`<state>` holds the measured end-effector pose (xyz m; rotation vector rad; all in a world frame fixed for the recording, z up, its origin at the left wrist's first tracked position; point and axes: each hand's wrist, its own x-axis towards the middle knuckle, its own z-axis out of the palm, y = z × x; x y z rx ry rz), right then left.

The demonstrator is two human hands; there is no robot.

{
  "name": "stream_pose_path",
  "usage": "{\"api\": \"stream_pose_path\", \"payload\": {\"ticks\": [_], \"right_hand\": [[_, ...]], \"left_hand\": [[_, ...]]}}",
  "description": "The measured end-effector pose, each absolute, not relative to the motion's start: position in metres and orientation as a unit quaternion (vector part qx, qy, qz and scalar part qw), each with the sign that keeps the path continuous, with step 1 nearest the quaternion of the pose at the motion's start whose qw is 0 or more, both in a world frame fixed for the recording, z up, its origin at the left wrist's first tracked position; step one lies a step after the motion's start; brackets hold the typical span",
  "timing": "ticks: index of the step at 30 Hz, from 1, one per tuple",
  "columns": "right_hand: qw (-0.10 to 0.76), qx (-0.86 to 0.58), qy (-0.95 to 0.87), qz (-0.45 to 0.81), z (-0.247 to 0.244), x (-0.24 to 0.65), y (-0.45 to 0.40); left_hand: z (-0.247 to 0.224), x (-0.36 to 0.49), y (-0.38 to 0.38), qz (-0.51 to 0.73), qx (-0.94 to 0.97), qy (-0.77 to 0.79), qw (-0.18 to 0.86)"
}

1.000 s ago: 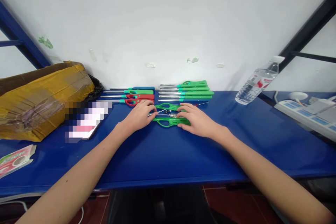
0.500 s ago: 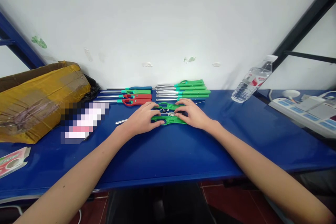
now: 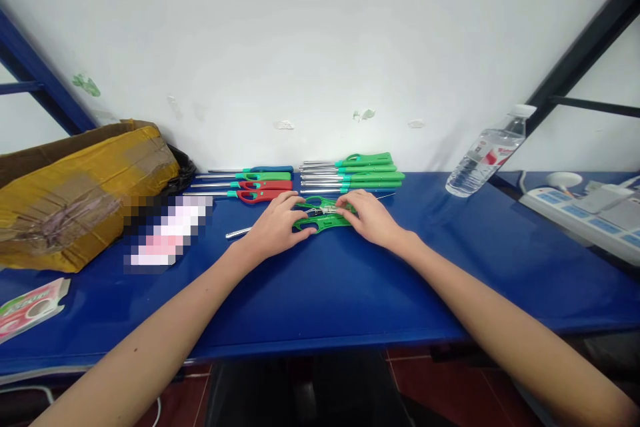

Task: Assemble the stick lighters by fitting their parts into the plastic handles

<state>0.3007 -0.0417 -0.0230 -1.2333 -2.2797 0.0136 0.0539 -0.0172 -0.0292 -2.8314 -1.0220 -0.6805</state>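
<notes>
Two green shell halves [image 3: 327, 222] with looped cut-outs are lying side by side on the tabletop [image 3: 330, 300]. The left grip [image 3: 275, 227] is curving around one end, whether clamping cannot be told; the right grip [image 3: 373, 219] is pinching a small metallic part [image 3: 329, 210] between them.
</notes>
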Motion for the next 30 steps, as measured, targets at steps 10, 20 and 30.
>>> {"api": "stream_pose_path", "payload": {"ticks": [10, 20, 30], "right_hand": [[0.263, -0.448, -0.855, -0.010, -0.026, 0.304, -0.039], [0.304, -0.433, -0.848, -0.014, -0.025, 0.293, -0.046], [0.332, -0.416, -0.847, -0.018, -0.026, 0.288, -0.050]], "left_hand": [[-0.030, 0.051, -0.012, -0.260, -0.913, -0.314, 0.010], [-0.026, 0.036, 0.001, -0.234, -0.913, -0.332, 0.034], [-0.019, 0.023, 0.006, -0.191, -0.917, -0.349, 0.008]]}}
